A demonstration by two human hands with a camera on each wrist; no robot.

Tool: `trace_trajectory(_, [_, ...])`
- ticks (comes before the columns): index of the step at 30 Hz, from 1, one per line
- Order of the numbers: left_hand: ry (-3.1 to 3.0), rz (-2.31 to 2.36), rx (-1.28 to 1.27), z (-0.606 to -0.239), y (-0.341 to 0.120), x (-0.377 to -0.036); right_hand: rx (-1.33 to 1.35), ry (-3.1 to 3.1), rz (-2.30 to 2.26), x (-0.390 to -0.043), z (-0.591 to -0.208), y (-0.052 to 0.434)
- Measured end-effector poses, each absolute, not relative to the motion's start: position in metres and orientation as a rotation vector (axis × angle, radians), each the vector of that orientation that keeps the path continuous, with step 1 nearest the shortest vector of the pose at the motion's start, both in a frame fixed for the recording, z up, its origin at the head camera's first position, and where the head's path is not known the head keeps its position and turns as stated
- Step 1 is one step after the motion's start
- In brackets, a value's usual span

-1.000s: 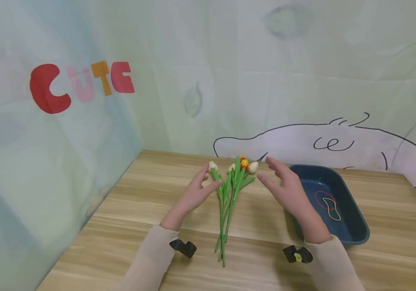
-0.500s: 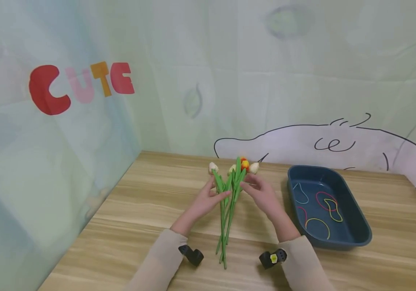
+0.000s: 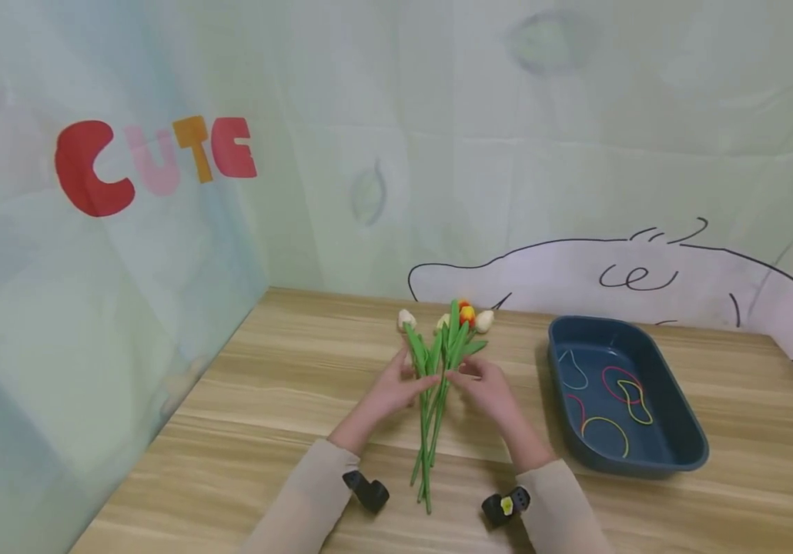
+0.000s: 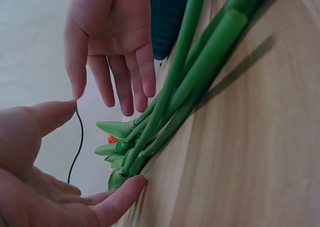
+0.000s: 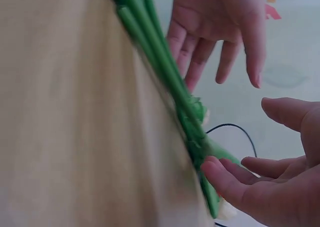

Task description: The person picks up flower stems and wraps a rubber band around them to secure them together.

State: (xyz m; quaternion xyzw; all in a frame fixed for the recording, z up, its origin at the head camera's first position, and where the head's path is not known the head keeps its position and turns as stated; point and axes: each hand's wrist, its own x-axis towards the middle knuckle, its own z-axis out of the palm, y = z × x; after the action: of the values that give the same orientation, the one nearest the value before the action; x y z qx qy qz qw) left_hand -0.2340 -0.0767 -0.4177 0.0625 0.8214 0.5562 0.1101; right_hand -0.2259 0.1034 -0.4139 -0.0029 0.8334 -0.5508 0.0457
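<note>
Head view: left hand (image 3: 389, 391) and right hand (image 3: 486, 388), fingers straight, nothing gripped, flank the artificial tulip stems (image 3: 431, 415) lying mid-table, heads toward the far edge. Gathering step, apparently; next calls for closing round the stems.

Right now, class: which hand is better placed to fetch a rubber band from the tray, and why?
The right hand, probably. The tray with the rubber bands sits on its side of the flower stems; the left hand would have to cross over them.
</note>
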Motion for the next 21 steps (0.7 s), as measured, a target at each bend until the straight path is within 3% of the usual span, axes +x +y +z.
trace_trajectory(21, [2.314, 1.725, 0.184, -0.428, -0.07, -0.229, -0.045, 2.294, -1.829, -0.219, -0.428, 0.096])
